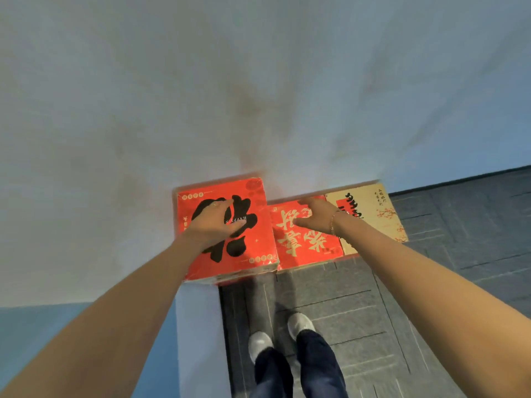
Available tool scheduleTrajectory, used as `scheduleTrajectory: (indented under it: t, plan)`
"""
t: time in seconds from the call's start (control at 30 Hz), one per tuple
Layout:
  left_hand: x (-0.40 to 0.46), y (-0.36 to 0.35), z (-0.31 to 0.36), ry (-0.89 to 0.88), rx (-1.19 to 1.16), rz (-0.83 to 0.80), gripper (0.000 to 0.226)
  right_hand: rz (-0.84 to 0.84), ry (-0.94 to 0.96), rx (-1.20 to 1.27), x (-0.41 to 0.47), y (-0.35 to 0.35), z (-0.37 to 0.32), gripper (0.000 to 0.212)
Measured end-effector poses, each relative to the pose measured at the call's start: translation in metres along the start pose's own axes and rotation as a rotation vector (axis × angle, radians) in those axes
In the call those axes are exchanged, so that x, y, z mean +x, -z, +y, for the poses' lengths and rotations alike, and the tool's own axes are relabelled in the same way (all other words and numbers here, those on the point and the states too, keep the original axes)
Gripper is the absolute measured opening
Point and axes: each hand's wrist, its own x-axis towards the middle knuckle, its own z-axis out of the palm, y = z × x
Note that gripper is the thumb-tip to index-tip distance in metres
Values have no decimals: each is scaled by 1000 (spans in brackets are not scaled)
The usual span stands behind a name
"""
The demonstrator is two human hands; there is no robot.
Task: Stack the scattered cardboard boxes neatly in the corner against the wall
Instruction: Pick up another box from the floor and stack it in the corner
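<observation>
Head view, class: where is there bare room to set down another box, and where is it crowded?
Bare grey floor lies between the boxes and the shoes, and right of the tan box. Crowded: the wall strip, where the black-character red box, gold-lettered red box and tan box sit side by side.

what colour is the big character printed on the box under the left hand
Black, on the square red cardboard box beneath the left hand; head view shows it.

bare forearms, a thin bracelet (pixel 332 224) on the right wrist, dark trousers (pixel 298 369), pale shoes (pixel 300 324).
</observation>
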Motion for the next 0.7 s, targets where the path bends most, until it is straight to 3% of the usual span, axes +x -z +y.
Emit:
scheduleTrajectory:
  t: [0.07, 0.2, 0.4, 0.7]
  plan:
    - [-5, 15, 28, -69, 33, -9, 78, 21, -15, -49, -30, 24, 1, 63]
    - [-19, 26, 95, -224, 34, 5, 61, 76, -99, -70, -92, 67, 14, 61]
    - [-38, 17, 206, -424, 163, -162, 60, 218, -260, 15, -183, 110, 60, 60]
    - [-88, -26, 380, -751, 342, -263, 60, 498, -525, 219, -358, 109, 158, 58]
